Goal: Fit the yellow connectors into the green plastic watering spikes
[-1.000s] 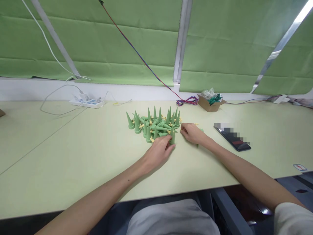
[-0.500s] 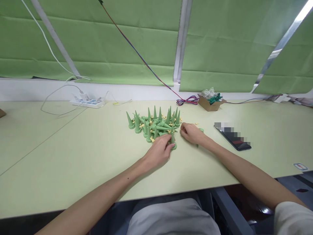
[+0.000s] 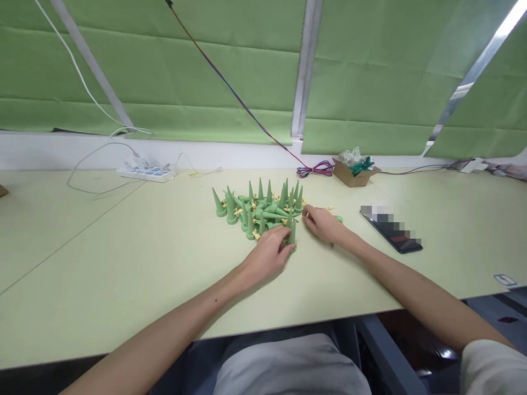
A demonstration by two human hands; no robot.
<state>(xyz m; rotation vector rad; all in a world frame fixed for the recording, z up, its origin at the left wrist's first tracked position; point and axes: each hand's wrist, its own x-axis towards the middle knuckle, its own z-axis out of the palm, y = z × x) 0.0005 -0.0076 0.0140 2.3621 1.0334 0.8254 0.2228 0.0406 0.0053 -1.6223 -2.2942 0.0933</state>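
Several green plastic cones (image 3: 231, 207) with wide round bases stand or lie heaped together in the middle of the table, with small yellow pieces (image 3: 256, 235) scattered among them. At the front right of the heap, my left hand (image 3: 269, 252) has its thumb and fingers closed around an upright green cone (image 3: 292, 235). Just right of the heap is my right hand (image 3: 323, 224), its fingers curled together beside the cones; whatever is in them is hidden. Part of another green piece (image 3: 339, 219) shows behind my right wrist.
A black phone (image 3: 393, 230) lies to the right on the table (image 3: 123, 285). At the back are a small cardboard box (image 3: 354, 176) with clear and green material, a coiled red-and-blue cable (image 3: 316, 169) and a white power strip (image 3: 148, 173). One yellow piece (image 3: 331, 208) lies beyond my right hand.
The cone at my left hand has shifted slightly, and more of its tip now shows apart from the cone behind. My right hand is almost unmoved.
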